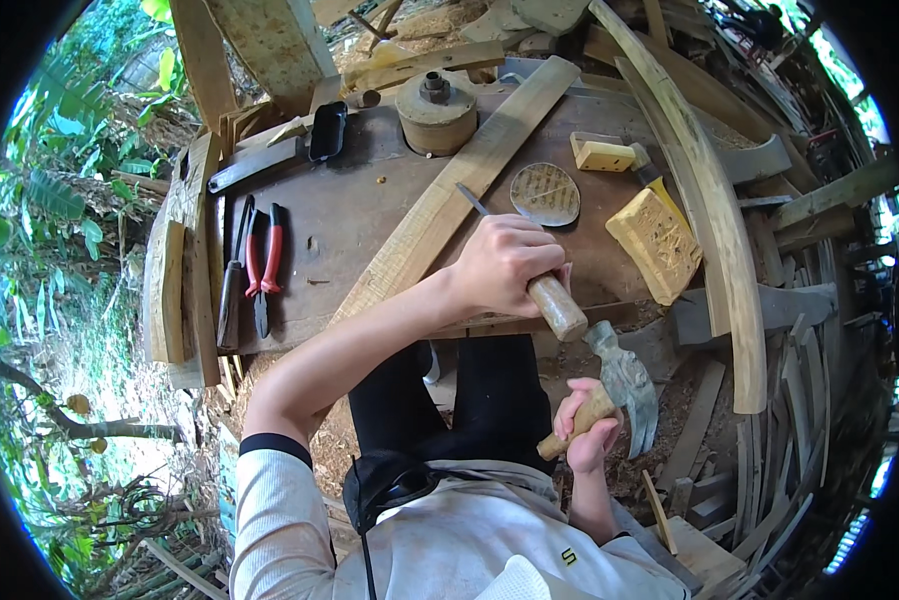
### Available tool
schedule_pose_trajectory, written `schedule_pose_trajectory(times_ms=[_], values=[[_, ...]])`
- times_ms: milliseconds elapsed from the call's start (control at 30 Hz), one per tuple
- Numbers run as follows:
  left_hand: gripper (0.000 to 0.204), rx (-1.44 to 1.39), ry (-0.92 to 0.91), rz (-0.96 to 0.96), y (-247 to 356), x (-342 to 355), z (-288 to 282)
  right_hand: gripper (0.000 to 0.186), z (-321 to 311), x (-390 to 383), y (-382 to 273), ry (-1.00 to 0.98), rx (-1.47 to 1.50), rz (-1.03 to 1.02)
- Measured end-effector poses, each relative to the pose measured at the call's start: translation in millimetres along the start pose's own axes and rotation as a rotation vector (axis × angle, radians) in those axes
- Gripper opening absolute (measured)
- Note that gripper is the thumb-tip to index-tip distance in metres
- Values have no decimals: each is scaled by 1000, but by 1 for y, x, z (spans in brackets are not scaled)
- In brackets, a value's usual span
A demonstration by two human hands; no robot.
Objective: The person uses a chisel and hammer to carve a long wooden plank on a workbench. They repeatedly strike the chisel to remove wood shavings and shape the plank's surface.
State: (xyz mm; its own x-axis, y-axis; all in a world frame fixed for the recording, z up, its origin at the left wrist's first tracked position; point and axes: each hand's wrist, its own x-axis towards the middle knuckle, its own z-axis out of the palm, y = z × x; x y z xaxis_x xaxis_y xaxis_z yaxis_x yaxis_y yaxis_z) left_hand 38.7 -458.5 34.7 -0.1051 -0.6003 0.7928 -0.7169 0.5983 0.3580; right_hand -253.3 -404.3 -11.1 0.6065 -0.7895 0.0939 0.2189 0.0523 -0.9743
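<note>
My left hand (509,260) is wrapped round the wooden handle of a chisel (558,308), whose blade points up and away over a long pale plank (389,290) lying diagonally on the bench. My right hand (587,430) grips the wooden handle of a claw hammer (624,385), low on the right in front of my legs. The hammer head is just below the chisel handle's end; whether they touch I cannot tell. An oval patterned piece (544,193) lies beyond my left hand, beside the plank.
The bench (354,220) holds red-handled pliers (264,270), a black tray (327,130), a round wooden block (436,120) and a yellowish wood chunk (652,243). A long curved timber (729,250) runs down the right side, with stacked offcuts (789,450) beyond. Foliage (59,200) fills the left.
</note>
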Motion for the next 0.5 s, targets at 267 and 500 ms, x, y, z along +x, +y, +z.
schedule_pose_trajectory(times_ms=[267, 500], values=[[26, -3, 155, 26, 0, 3, -9, 67, 0, -4, 3, 16, -102, 9], [30, -9, 151, 36, 0, -2, -5, 55, 9, -4, 3, -8, 18, -96]])
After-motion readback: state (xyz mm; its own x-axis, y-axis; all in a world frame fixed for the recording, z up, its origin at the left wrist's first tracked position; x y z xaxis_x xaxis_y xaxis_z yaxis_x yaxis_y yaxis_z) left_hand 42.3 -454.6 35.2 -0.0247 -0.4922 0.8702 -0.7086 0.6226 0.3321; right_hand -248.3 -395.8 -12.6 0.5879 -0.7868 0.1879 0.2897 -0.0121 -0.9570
